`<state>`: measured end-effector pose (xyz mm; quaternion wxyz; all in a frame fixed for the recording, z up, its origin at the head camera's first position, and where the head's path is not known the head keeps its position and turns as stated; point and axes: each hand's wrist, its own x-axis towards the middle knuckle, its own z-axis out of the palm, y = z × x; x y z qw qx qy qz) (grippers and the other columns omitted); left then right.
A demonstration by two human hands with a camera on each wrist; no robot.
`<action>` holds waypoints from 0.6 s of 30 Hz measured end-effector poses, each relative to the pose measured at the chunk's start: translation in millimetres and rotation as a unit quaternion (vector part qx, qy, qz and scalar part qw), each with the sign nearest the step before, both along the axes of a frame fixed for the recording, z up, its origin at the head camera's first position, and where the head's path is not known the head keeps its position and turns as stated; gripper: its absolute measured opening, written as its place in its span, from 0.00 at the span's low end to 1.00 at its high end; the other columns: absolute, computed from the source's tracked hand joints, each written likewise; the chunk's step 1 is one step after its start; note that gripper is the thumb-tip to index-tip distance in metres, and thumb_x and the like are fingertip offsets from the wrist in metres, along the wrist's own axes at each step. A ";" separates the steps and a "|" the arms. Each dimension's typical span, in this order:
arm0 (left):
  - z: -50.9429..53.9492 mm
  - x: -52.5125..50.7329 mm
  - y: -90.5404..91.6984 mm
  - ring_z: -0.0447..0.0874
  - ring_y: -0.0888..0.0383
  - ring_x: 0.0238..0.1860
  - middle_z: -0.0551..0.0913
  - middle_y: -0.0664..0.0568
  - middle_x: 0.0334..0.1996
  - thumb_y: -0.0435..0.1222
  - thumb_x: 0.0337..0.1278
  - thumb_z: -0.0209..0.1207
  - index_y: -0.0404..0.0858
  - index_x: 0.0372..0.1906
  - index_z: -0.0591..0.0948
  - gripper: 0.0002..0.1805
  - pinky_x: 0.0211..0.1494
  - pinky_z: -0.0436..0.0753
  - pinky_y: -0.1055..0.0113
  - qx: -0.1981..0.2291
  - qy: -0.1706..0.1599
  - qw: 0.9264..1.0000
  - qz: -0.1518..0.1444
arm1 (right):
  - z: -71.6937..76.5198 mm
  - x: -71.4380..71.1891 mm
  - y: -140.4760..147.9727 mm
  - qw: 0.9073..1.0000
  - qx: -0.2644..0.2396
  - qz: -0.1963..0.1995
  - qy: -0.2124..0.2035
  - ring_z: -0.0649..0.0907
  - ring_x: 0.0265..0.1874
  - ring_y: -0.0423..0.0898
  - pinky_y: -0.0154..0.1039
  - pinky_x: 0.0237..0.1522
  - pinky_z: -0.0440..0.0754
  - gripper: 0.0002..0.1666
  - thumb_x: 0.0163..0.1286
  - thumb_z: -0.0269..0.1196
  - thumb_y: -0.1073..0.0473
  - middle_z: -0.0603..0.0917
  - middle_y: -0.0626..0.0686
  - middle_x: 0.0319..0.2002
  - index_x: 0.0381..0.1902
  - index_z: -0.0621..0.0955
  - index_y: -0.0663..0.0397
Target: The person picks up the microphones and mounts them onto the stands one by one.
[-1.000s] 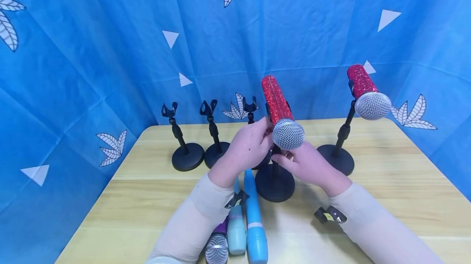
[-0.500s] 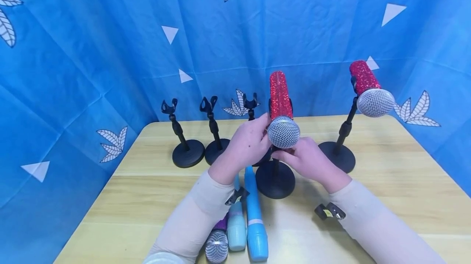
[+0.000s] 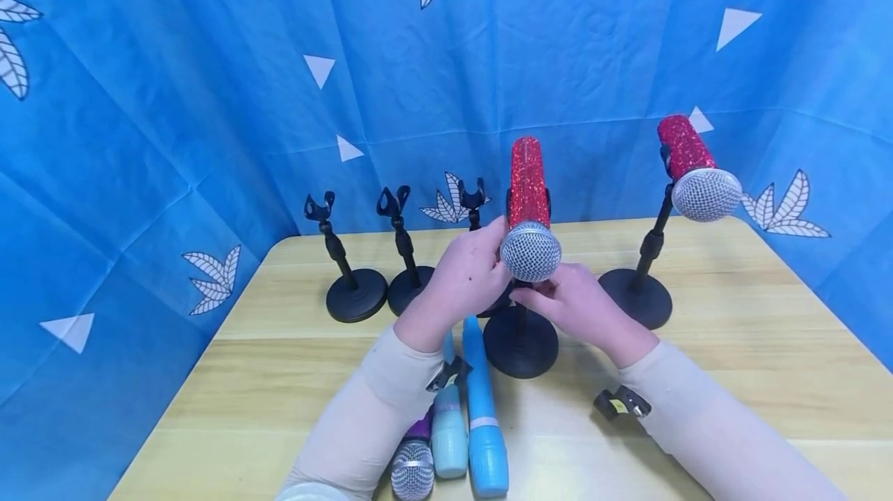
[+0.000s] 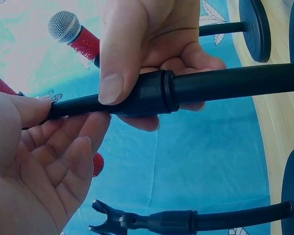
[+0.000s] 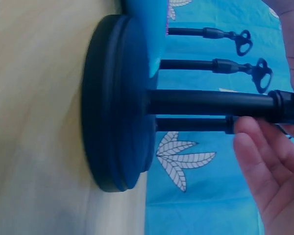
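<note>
A glittery red microphone [image 3: 529, 183] with a silver mesh head sits in the clip of a black desk stand [image 3: 522, 342], its head tilted down toward me. My left hand [image 3: 469, 272] pinches the stand's thin upper rod [image 4: 73, 106] just below the clip. Lower down, my right hand [image 3: 582, 307] grips the thicker collar [image 4: 147, 93] with thumb and fingers. The clip itself is mostly hidden behind the microphone and my left hand. In the right wrist view, the round base [image 5: 115, 103] rests on the table.
Another stand at right carries a pinkish-red microphone [image 3: 687, 148]. Several bare stands, including the leftmost stand [image 3: 356, 295], line the back left. A blue microphone [image 3: 481, 408], a pale teal microphone [image 3: 449, 439] and a purple microphone [image 3: 412, 466] lie by my left forearm. A blue curtain [image 3: 593, 36] hangs behind.
The red microphone has swivelled on its stand: its tail went right and its head left, so it now points more straight at me. Both hands stay on the stand.
</note>
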<state>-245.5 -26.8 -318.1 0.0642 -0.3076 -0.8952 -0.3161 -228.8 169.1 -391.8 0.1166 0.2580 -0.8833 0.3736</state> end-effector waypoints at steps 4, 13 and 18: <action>0.0 -0.8 -0.5 0.78 0.61 0.34 0.86 0.54 0.39 0.35 0.71 0.57 0.41 0.61 0.75 0.17 0.38 0.80 0.67 0.008 0.007 1.000 -0.005 | 2.5 -0.6 2.0 1.000 0.002 0.015 -0.028 0.78 0.27 0.41 0.39 0.31 0.78 0.14 0.68 0.70 0.51 0.78 0.40 0.25 0.47 0.81 0.47; -1.4 5.0 -9.2 0.76 0.63 0.29 0.80 0.60 0.29 0.39 0.72 0.57 0.43 0.52 0.78 0.10 0.32 0.78 0.70 -0.039 0.013 0.999 0.002 | 11.6 3.2 8.3 0.994 0.082 0.023 -0.072 0.84 0.35 0.39 0.42 0.41 0.84 0.11 0.71 0.66 0.46 0.84 0.37 0.33 0.45 0.83 0.42; -7.3 10.2 -27.6 0.82 0.62 0.39 0.84 0.59 0.38 0.47 0.73 0.57 0.46 0.51 0.83 0.13 0.42 0.82 0.65 -0.161 0.034 0.986 -0.027 | 13.7 12.7 19.2 0.988 0.141 0.036 -0.054 0.86 0.44 0.42 0.48 0.48 0.84 0.14 0.72 0.65 0.44 0.86 0.41 0.43 0.48 0.85 0.42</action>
